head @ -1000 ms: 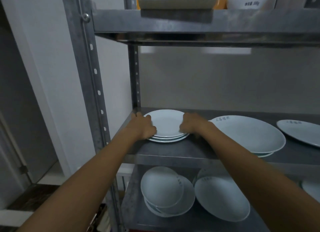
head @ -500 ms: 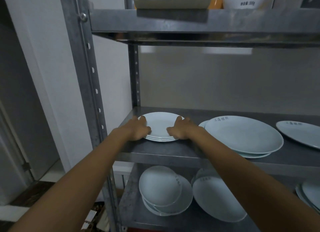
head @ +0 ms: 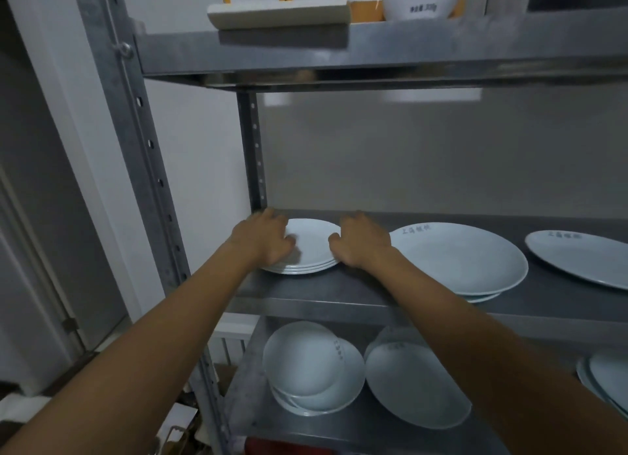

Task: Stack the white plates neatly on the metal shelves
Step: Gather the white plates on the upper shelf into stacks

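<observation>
A small stack of white plates (head: 314, 242) rests at the left end of the middle metal shelf (head: 339, 295), close to the back corner post. My left hand (head: 263, 239) grips the stack's left rim, thumb on top. My right hand (head: 362, 240) grips its right rim the same way. To the right on the same shelf lies a large white plate (head: 462, 257) on another plate, then an oval plate (head: 584, 257) at the frame's edge.
The lower shelf (head: 248, 400) holds a leaning pile of small plates (head: 312, 369), a big plate (head: 414, 386) and more plates (head: 608, 383) at the right. The upper shelf (head: 373, 50) carries boxes and a white bag. A perforated front post (head: 142, 142) stands left.
Both hands have pushed the small stack further back and left on the shelf, towards the corner post. My view has shifted slightly.
</observation>
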The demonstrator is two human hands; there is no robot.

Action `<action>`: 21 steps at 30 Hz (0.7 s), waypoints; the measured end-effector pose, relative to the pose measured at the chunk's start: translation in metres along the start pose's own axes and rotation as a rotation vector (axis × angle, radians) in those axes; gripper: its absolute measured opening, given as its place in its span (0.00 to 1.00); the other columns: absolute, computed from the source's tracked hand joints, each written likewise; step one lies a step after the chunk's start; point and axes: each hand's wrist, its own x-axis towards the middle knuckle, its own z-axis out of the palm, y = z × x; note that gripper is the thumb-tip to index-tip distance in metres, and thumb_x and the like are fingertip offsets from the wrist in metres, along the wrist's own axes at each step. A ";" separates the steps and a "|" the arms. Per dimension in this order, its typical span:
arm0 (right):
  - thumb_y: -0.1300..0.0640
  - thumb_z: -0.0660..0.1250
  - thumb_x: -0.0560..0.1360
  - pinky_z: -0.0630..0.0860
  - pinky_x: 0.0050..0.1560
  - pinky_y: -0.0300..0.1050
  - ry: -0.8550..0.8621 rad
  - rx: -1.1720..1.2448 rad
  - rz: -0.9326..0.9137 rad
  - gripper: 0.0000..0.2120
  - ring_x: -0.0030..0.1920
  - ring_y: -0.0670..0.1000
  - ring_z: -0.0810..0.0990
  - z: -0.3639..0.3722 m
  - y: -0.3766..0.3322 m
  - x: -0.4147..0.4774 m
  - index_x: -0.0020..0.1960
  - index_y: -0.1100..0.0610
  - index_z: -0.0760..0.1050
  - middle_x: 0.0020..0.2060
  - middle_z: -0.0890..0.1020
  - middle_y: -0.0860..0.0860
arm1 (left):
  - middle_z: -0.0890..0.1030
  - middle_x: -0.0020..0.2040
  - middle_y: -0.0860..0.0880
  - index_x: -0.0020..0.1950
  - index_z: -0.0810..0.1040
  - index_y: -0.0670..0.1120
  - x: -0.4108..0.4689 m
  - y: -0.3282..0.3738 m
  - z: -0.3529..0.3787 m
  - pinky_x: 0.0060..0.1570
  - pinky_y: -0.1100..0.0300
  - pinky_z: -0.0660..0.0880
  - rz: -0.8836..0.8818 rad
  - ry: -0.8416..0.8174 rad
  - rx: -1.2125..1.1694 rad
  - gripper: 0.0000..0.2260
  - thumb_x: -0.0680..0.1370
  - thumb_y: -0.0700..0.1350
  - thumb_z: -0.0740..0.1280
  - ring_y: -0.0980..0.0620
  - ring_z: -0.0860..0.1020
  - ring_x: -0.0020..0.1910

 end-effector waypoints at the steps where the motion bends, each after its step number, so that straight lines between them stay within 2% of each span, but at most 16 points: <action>1: 0.51 0.58 0.76 0.69 0.44 0.47 0.022 0.010 -0.008 0.16 0.47 0.57 0.74 -0.003 0.002 -0.004 0.57 0.59 0.75 0.54 0.76 0.56 | 0.67 0.73 0.43 0.72 0.68 0.45 -0.002 0.008 -0.001 0.63 0.46 0.68 0.016 0.011 0.010 0.24 0.80 0.56 0.57 0.41 0.69 0.68; 4: 0.52 0.59 0.75 0.68 0.44 0.46 0.100 0.023 -0.014 0.14 0.47 0.56 0.73 -0.014 0.011 -0.020 0.55 0.59 0.75 0.54 0.76 0.55 | 0.66 0.73 0.43 0.73 0.66 0.46 -0.008 0.034 -0.004 0.65 0.45 0.68 0.064 0.010 0.020 0.24 0.80 0.56 0.57 0.41 0.68 0.69; 6: 0.51 0.59 0.76 0.68 0.45 0.47 0.120 0.017 -0.005 0.15 0.51 0.58 0.75 -0.025 0.021 -0.034 0.58 0.58 0.75 0.56 0.75 0.55 | 0.67 0.73 0.43 0.73 0.66 0.47 -0.010 0.051 -0.005 0.65 0.45 0.68 0.096 0.004 0.006 0.24 0.81 0.57 0.56 0.41 0.68 0.69; 8: 0.50 0.58 0.78 0.67 0.47 0.48 0.133 -0.018 0.012 0.17 0.56 0.60 0.75 -0.040 0.035 -0.048 0.61 0.59 0.73 0.58 0.74 0.56 | 0.69 0.69 0.43 0.70 0.69 0.46 -0.012 0.072 -0.008 0.63 0.45 0.69 0.144 0.001 -0.036 0.22 0.80 0.56 0.56 0.40 0.70 0.66; 11: 0.50 0.57 0.78 0.67 0.47 0.48 0.161 -0.055 0.096 0.17 0.58 0.59 0.75 -0.063 0.064 -0.072 0.61 0.59 0.72 0.58 0.74 0.56 | 0.72 0.64 0.44 0.61 0.72 0.45 -0.015 0.106 -0.010 0.59 0.46 0.71 0.229 -0.002 -0.091 0.17 0.80 0.55 0.57 0.41 0.71 0.63; 17: 0.51 0.56 0.77 0.71 0.49 0.51 0.115 -0.128 0.295 0.18 0.56 0.60 0.75 -0.108 0.127 -0.115 0.61 0.60 0.73 0.59 0.73 0.57 | 0.70 0.69 0.45 0.71 0.68 0.46 -0.030 0.168 -0.002 0.61 0.47 0.70 0.295 0.004 -0.084 0.22 0.80 0.55 0.56 0.43 0.68 0.67; 21: 0.52 0.57 0.77 0.69 0.48 0.50 0.119 -0.129 0.355 0.18 0.56 0.60 0.75 -0.124 0.159 -0.121 0.62 0.60 0.72 0.59 0.74 0.58 | 0.69 0.70 0.43 0.71 0.67 0.47 -0.026 0.192 0.001 0.60 0.47 0.69 0.227 -0.049 -0.084 0.23 0.79 0.56 0.55 0.42 0.69 0.66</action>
